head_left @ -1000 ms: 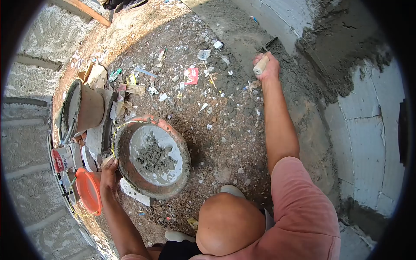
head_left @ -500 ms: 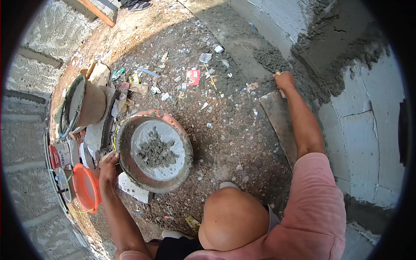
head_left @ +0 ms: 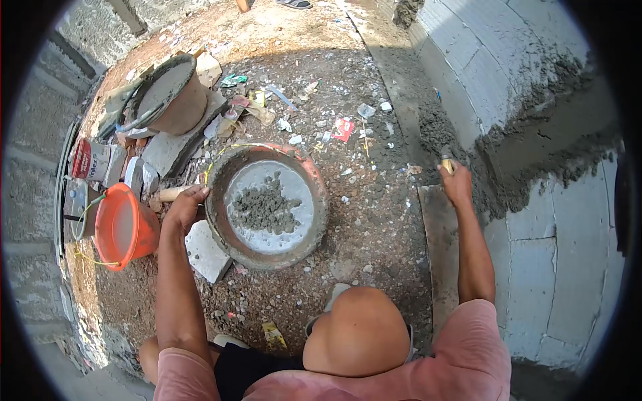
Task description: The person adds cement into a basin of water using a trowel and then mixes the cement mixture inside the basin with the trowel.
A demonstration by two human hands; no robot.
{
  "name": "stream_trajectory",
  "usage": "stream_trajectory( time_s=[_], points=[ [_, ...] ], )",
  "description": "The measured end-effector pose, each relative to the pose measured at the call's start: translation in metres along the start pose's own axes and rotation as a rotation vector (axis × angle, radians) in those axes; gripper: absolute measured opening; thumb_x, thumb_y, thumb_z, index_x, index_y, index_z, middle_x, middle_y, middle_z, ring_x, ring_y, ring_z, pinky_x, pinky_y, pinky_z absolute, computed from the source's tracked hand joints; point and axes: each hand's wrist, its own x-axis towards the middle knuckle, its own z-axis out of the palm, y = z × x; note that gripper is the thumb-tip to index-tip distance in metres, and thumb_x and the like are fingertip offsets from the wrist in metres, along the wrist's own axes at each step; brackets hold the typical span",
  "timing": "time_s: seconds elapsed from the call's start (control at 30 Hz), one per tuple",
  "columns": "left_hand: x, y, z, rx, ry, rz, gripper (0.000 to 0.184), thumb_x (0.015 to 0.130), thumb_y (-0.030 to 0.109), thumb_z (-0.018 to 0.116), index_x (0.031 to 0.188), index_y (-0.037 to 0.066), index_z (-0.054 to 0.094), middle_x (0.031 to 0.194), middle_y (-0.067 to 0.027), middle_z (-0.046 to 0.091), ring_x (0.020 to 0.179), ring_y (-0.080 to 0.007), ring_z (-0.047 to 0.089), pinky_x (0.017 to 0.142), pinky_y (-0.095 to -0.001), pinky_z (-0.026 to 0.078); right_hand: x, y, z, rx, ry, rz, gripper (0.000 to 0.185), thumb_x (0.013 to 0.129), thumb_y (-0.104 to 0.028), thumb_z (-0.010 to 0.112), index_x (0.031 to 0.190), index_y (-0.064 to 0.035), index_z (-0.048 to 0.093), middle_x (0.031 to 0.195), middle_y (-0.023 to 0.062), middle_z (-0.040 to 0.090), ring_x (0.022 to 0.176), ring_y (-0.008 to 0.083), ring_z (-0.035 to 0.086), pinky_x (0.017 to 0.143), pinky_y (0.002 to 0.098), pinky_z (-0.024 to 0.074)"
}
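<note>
**Bowl of mortar, left hand at the rim, trowel in the right**

Landmark: the bowl (head_left: 319,212), on the ground ahead of my knee, a heap of mortar (head_left: 267,204) inside it.

Left hand (head_left: 189,206): at the bowl's left side, fingers closed on the rim.

Right hand (head_left: 456,182): well to the right of the bowl, fingers wrapped around the handle of a trowel (head_left: 447,166).

Mortar strip (head_left: 438,134): right of the bowl and beyond it, along the foot of the block wall (head_left: 535,267). The wall carries a smeared wet patch (head_left: 558,140).

Plank (head_left: 441,230): right of the bowl, flat on the ground, its far end near the right hand.

Large bucket (head_left: 187,110): beyond the bowl, to its left. Orange bucket (head_left: 148,230): left of the bowl. Slab (head_left: 207,250): just beside the bowl, on its near left.

Step in hand, by my judgement: working mortar with the trowel at the wall's foot. The next move seems to call for a firm grip on the handle, a level blade and a steady bowl.

Hard to make out: the trowel's blade; my left fingertips under the rim; a pale tan piece (head_left: 174,193) behind the left hand, held or merely lying there, I cannot tell. A shoe (head_left: 294,4), far beyond the bowl, is cut off by the top edge.
</note>
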Motion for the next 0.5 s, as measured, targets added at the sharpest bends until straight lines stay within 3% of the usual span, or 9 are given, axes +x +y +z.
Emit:
stream_trajectory(
  time_s=[0.1,0.17,0.27,0.3,0.33,0.43,0.5],
  points=[
    [0.011,-0.007,-0.008,0.042,-0.015,-0.007,0.025,0.103,0.024,0.055,0.116,0.008,0.068,0.098,0.0000,0.071,0.077,-0.0116,0.067,0.069,-0.0318,0.057,-0.028,-0.071,-0.023,0.106,-0.205,-0.026,0.042,0.086,-0.034,0.070,0.105,0.0042,0.068,0.087,0.0243,0.070,0.080,0.0374,0.068,0.073,0.0428,0.0510],
    [0.015,-0.011,-0.006,0.036,0.013,0.022,0.024,0.101,0.026,0.059,0.116,0.010,0.069,0.096,0.0014,0.071,0.076,-0.0114,0.066,0.068,-0.0317,0.056,-0.049,-0.121,-0.028,0.144,-0.348,-0.021,0.042,0.086,-0.032,0.071,0.107,0.0048,0.067,0.085,0.0226,0.071,0.078,0.0331,0.069,0.071,0.0398,0.0509],
    [0.032,-0.023,-0.015,0.095,-0.035,0.077,0.024,0.099,0.035,0.063,0.099,0.012,0.068,0.089,0.0012,0.065,0.075,-0.0129,0.060,0.066,-0.0336,0.055,-0.078,-0.184,-0.019,0.141,-0.272,-0.380,0.042,0.086,-0.029,0.074,0.109,0.0052,0.068,0.083,0.0211,0.070,0.077,0.0273,0.069,0.069,0.0378,0.0508],
    [0.026,-0.019,-0.012,0.072,-0.040,0.076,0.025,0.098,0.037,0.064,0.096,0.013,0.067,0.087,0.0021,0.064,0.075,-0.0119,0.059,0.065,-0.0334,0.054,-0.082,-0.195,-0.012,0.031,-0.272,-0.481,0.042,0.085,-0.024,0.075,0.116,0.0011,0.065,0.090,0.0185,0.070,0.079,0.0307,0.069,0.073,0.0402,0.0529],
    [0.015,-0.010,-0.010,0.090,-0.038,0.054,0.024,0.099,0.035,0.061,0.109,0.015,0.069,0.091,0.0042,0.068,0.075,-0.0112,0.062,0.070,-0.0316,0.053,-0.089,-0.210,-0.004,-0.067,-0.238,-0.582,0.042,0.084,-0.022,0.075,0.119,-0.0011,0.063,0.093,0.0171,0.069,0.081,0.0319,0.069,0.073,0.0416,0.0533],
    [0.016,-0.013,-0.007,0.077,-0.026,0.048,0.023,0.099,0.036,0.062,0.109,0.016,0.068,0.090,0.0051,0.068,0.074,-0.0096,0.060,0.067,-0.0298,0.052,-0.111,-0.236,0.014,-0.388,-0.160,-0.829,0.049,0.082,-0.015,0.074,0.128,-0.0119,0.058,0.102,0.0107,0.064,0.087,0.0335,0.065,0.073,0.0452,0.0541],
    [0.016,-0.014,-0.008,0.094,0.015,0.063,0.023,0.099,0.036,0.062,0.108,0.017,0.068,0.089,0.0057,0.067,0.073,-0.0088,0.059,0.065,-0.0291,0.051,-0.116,-0.255,0.008,-0.443,-0.056,-0.920,0.046,0.082,-0.014,0.074,0.125,-0.0127,0.059,0.099,0.0099,0.063,0.087,0.0301,0.065,0.071,0.0429,0.0540]
  ],
)
